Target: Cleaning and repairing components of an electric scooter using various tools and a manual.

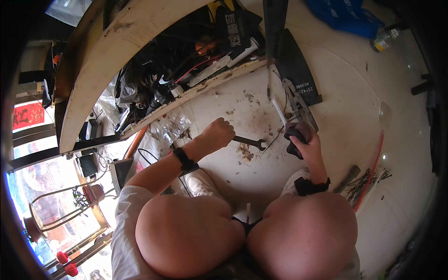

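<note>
My left hand (218, 134) is closed in a fist. A dark open-end wrench (249, 141) sticks out of it to the right, its jaw just above the floor or touching it; I cannot tell which. My right hand (308, 147) is wrapped round a bunched dark cloth (296, 134). A pale rod (279, 111) reaches up and left from the cloth; whether the cloth grips it is hidden. Just beyond that hand, a grey metal tool with long arms (298, 103) lies on the floor beside a black flap-like panel (298, 70).
A worn low shelf (210, 84) crammed with tools, cables and plastic stands at the far left. Crumpled clear plastic (170, 128) lies near my left forearm. Dirt crumbs dot the pale floor (345, 121). Thin rods and a red strip (371, 172) lie at the right; a jar (385, 40) stands far right.
</note>
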Tool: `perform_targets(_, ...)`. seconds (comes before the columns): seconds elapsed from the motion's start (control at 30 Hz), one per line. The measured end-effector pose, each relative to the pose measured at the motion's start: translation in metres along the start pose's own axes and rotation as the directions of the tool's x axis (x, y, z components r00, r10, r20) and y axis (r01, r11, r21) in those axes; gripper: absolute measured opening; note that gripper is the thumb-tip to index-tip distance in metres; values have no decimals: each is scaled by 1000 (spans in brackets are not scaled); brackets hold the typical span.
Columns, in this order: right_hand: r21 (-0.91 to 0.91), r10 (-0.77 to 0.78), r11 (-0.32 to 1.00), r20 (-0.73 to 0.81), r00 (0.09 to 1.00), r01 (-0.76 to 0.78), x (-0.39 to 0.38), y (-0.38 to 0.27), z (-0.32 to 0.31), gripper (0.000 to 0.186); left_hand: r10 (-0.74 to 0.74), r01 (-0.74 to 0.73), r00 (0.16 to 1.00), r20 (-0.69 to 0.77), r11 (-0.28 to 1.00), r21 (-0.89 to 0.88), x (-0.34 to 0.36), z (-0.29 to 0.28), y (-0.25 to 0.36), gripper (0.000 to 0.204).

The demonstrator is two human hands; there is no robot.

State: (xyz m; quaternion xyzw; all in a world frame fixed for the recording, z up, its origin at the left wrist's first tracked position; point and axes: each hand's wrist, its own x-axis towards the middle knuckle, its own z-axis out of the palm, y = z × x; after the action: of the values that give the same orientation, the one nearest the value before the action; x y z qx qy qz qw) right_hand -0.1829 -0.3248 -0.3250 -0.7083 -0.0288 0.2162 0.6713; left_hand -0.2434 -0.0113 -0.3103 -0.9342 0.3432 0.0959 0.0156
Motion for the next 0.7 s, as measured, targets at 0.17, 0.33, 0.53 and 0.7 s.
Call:
perform_targets(0.17, -129, 39, 991, -20, 999, -41, -1, -7, 2, 31, -38, 38, 999, 3, 999, 11, -38, -61, -1, 7)
perform_targets(0.33, -44, -35, 998, -33, 999, 34, -8, -7, -2, 26, -196, 191, 981, -11, 967, -171, -72, -195, -5, 30)
perform_targets(0.53, -62, -46, 997, 17, 999, 47, -2, -5, 7, 27, -494, 379, 815, -303, 850, -365, -117, -331, -14, 29)
perform_targets(0.7, -16, -2, 1000, 67, 998, 3, -4, -20, 14, 24, -632, 590, 659, -408, 771, -239, -95, -373, -80, 26)
